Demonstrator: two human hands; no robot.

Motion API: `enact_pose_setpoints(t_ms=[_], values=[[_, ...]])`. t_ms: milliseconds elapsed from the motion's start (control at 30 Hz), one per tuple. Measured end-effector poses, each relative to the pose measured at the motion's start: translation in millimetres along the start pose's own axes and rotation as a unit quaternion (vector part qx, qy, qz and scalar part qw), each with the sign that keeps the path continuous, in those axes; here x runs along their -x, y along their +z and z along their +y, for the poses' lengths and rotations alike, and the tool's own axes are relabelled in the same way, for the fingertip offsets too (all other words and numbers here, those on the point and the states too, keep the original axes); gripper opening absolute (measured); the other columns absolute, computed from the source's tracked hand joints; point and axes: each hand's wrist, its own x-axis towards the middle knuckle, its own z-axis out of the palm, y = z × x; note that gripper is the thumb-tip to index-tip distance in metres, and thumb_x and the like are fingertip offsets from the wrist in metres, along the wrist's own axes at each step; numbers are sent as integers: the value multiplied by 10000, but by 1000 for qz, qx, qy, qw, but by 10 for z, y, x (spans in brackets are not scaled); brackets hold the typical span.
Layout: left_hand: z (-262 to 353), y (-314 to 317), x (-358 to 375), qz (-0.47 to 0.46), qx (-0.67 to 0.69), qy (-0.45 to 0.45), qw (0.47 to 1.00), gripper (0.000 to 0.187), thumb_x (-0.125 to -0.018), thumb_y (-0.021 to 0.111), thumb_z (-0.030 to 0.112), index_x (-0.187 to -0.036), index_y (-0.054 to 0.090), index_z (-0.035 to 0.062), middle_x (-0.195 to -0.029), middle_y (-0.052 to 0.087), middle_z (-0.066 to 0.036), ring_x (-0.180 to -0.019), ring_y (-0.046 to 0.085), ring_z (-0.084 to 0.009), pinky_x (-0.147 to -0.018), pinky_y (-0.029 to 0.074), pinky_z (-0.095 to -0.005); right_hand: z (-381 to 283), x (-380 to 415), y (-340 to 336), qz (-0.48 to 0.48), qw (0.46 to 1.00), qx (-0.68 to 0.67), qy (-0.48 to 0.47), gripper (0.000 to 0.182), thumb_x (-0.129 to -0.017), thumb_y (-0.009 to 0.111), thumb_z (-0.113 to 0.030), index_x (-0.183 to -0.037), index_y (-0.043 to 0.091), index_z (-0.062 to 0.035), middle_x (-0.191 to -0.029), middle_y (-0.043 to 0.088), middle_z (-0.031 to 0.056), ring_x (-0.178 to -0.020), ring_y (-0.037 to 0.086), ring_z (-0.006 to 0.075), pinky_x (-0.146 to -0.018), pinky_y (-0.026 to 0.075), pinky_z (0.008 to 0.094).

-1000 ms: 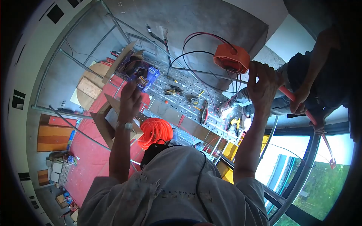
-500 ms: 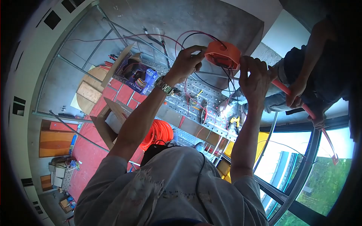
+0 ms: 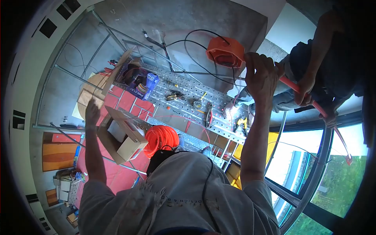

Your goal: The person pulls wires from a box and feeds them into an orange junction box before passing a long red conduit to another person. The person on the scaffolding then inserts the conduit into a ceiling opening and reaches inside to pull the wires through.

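My right hand [image 3: 260,76] is raised and closed around an orange tube [image 3: 288,84] right where it meets an orange round junction box [image 3: 225,51]. Black wires [image 3: 196,37] loop out of that box. My left hand [image 3: 93,111] is stretched far out to the left, well away from the box, above a cardboard box [image 3: 121,137]. Its fingers look drawn together, and I cannot make out anything in them. A thin red wire [image 3: 184,117] arcs between the two arms.
Another person's hands [image 3: 305,92] hold the same orange tube further right. Below lie a perforated metal platform [image 3: 184,84] with pliers [image 3: 211,113] and small tools, a blue carton of wire [image 3: 141,80] and an orange coil of tube [image 3: 160,137]. Windows are at the right.
My left hand left the junction box and swung far out to the left. The wires at the box shifted. My right hand stayed on the tube.
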Motion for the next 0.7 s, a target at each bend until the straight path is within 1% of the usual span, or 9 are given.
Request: enact_pose_setpoints(t_ms=[100,167,300,367,433,500,567,600,700], values=[[-190,-806,634,12,157,-160,975,237,-1054,599,208,-834,512,208,-592,375,109,-462,348,-59,-415,301,-260,0,-47,-53,-7,1000,4,3,111,-1000,659,-267,-1004,732,-184,-794,661,9,-859,674,205,-980,354,550],[-139,-582,1103,206,0,-235,950,73,-1008,661,258,-982,645,192,-644,522,68,-508,473,-69,-432,377,-248,4,-70,-38,2,1000,-4,8,121,-1010,648,-267,-1005,733,-181,-791,666,13,-854,675,207,-970,354,543],[-479,-1487,1264,183,-95,-176,962,125,-991,671,261,-1086,683,181,-787,678,8,-571,548,-124,-445,434,-321,-11,-111,-38,-1,1000,-6,-2,129,-1019,635,-262,-1002,732,-179,-789,670,12,-841,674,208,-959,350,528],[-549,-1606,1134,162,-609,-82,772,196,-941,688,235,-1109,685,133,-900,709,-64,-680,618,-225,-586,490,-409,2,-143,-19,11,1000,0,-7,133,-1024,622,-256,-1000,730,-182,-790,670,6,-828,673,204,-946,346,515],[-621,-1673,825,85,-936,34,339,271,-892,705,209,-1132,686,85,-1012,740,-136,-789,687,-326,-727,545,-497,-6,-167,-3,7,1000,2,-3,136,-1026,618,-254,-997,728,-181,-789,669,4,-826,672,202,-945,346,512],[-478,-864,605,83,-768,372,515,445,-825,685,67,-1261,641,-8,-1128,693,-202,-951,655,-409,-868,517,-521,4,-143,0,-1,1000,6,5,139,-1028,613,-251,-995,727,-180,-788,669,2,-824,671,200,-943,345,509],[-19,750,537,58,-539,149,827,465,-841,627,-41,-1304,634,1,-1098,667,-112,-743,587,-194,-672,527,-353,3,-120,18,-16,1000,11,6,140,-1029,608,-249,-987,723,-182,-783,671,-1,-824,672,197,-933,345,508],[268,1675,567,-16,-538,314,782,384,-930,654,56,-1314,666,54,-944,622,-4,-663,487,-63,-541,428,-225,-1,-107,27,-16,1000,10,5,140,-1029,608,-249,-987,723,-182,-783,671,-1,-824,672,197,-933,345,508],[787,3376,647,-65,-56,37,996,275,-1041,614,208,-1287,697,118,-721,462,89,-583,392,0,-472,287,-194,-10,-55,65,-4,1000,-3,5,140,-1028,610,-253,-979,721,-183,-777,674,-6,-826,671,193,-929,344,508]])
